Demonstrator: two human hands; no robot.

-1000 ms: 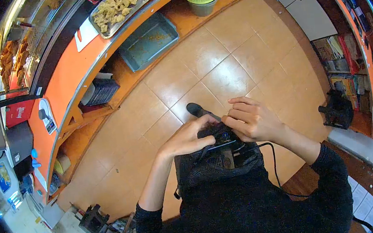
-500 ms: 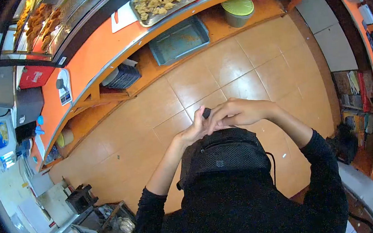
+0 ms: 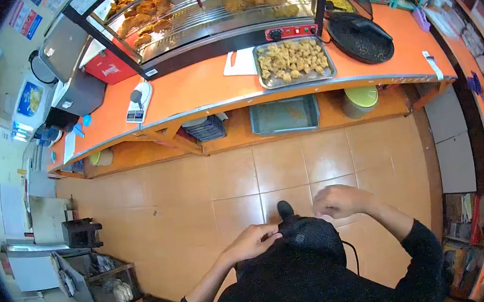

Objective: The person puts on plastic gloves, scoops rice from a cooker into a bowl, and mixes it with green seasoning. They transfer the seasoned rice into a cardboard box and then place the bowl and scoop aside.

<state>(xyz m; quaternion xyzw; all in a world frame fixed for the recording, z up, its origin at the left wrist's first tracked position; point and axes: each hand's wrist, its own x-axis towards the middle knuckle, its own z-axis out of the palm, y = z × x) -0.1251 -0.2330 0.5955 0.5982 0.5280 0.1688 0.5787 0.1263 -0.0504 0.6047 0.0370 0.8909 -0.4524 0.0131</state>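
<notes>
Ahead of left hand (image 3: 254, 243) and right hand (image 3: 341, 200): passage over floor (image 3: 233, 175) | farther ahead: counter (image 3: 187, 81) blocked | between: black bag (image 3: 308, 233)

On the surface (image 3: 200, 87), left to right, I viewed scale (image 3: 136, 115), tray (image 3: 299, 82) and pan (image 3: 354, 36); the cabinet (image 3: 207, 44) stood behind the tray, the basin (image 3: 274, 120) on the shelf (image 3: 235, 142) below.

Orange ctr (image 3: 188, 87) w/ tan tile flr (image 3: 169, 185).

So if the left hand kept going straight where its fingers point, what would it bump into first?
The left hand would probably meet the black mesh bag first. Its fingertips look right at the bag's edge, maybe touching already; depth is hard to judge here.
</notes>
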